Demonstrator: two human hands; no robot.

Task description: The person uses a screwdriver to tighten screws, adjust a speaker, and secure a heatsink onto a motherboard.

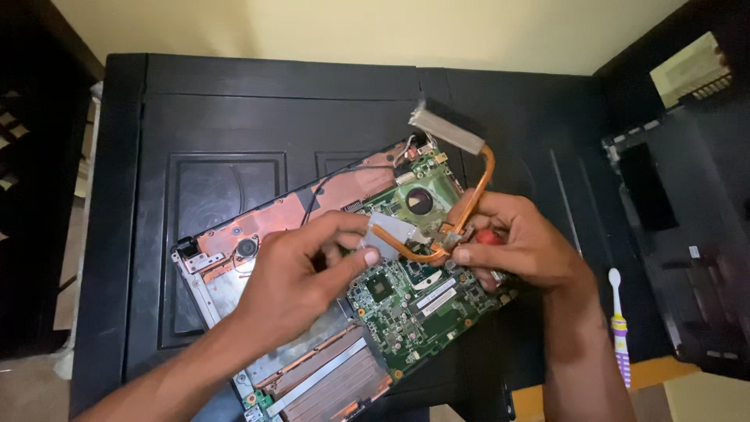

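An opened laptop base [258, 227] lies tilted on a black table [234, 101], its green circuit board [406, 301] exposed. Above the board I hold a copper heat pipe assembly [478, 186] with a grey finned block [445, 130] at its far end and a grey metal plate [394, 228] at the near end. My left hand [301, 277] pinches that grey plate between thumb and fingers. My right hand [519, 242] grips the pipe's other bracket and also holds a red-handled tool [491, 237], mostly hidden in the palm.
A toothbrush [619, 324] with a white head and purple-yellow handle lies on the table at the right. A black laptop cover [687, 234] rests further right. Dark furniture stands at the left edge.
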